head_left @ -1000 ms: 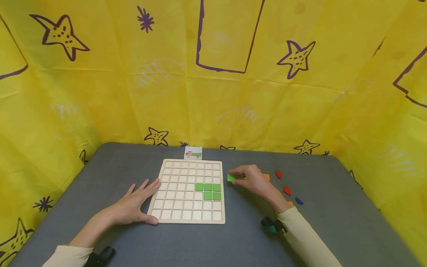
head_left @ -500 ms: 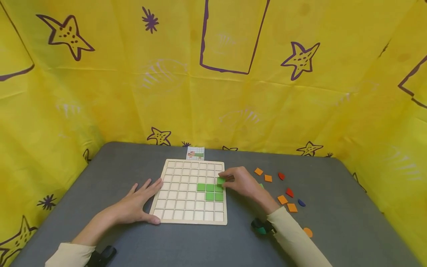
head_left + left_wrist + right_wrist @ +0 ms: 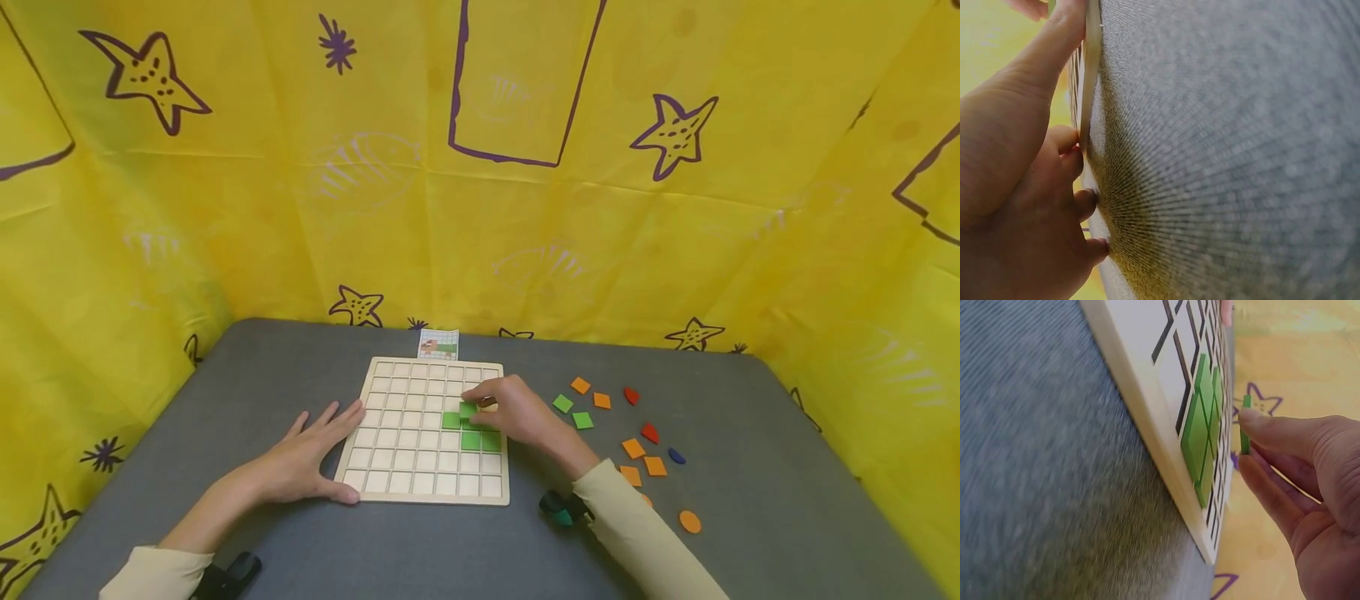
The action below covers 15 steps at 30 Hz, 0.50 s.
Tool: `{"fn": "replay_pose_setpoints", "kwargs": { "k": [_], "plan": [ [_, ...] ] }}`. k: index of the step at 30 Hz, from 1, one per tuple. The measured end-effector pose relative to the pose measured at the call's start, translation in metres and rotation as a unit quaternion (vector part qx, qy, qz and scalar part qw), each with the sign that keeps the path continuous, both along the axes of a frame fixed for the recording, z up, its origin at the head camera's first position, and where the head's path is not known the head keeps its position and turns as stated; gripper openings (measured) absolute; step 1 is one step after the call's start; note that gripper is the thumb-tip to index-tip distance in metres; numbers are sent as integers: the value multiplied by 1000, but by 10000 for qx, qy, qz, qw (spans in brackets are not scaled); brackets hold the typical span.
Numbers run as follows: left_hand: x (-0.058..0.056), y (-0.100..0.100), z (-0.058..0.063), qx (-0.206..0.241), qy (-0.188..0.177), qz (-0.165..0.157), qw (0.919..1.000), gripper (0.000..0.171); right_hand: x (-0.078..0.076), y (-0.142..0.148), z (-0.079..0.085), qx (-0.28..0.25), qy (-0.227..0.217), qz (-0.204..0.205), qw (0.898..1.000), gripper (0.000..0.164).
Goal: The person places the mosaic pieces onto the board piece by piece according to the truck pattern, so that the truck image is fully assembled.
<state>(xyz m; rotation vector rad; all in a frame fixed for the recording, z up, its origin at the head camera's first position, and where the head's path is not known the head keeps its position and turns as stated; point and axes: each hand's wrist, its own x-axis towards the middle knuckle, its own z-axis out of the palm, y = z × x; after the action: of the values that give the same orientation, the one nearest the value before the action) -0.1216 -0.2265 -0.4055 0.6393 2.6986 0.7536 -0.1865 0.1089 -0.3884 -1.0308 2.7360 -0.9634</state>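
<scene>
A pale wooden grid board (image 3: 405,458) lies on the grey table. Along its left edge rests my left hand (image 3: 296,458), fingers spread and thumb at the near left corner; the left wrist view shows the thumb against the board's side. My right hand (image 3: 521,412) is over the board's right part, pinching a green square tile (image 3: 1246,425) between thumb and fingers. In the right wrist view that tile is held clear of the board. Beneath it several green tiles (image 3: 471,440) sit in the grid cells, partly hidden by the right hand in the head view.
A small printed card (image 3: 438,344) lies at the board's far edge. Right of the board are scattered loose pieces: green squares (image 3: 582,421), orange squares (image 3: 633,449), red pieces (image 3: 650,433), a blue piece (image 3: 677,456) and an orange round piece (image 3: 690,522). A yellow patterned cloth (image 3: 480,225) surrounds the table.
My right hand has carried the green tile leftward from beside the board to over its right part, uncovering loose pieces on the table. The left hand stays at the board's edge.
</scene>
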Motion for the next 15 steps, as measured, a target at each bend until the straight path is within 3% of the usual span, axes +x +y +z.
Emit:
{"fn": "replay_pose_setpoints", "kwargs": {
  "k": [15],
  "plan": [
    [0,0,0,12,-39,13,10000,121,-2,-29,-6,76,-65,349,9993,32]
  ]
}}
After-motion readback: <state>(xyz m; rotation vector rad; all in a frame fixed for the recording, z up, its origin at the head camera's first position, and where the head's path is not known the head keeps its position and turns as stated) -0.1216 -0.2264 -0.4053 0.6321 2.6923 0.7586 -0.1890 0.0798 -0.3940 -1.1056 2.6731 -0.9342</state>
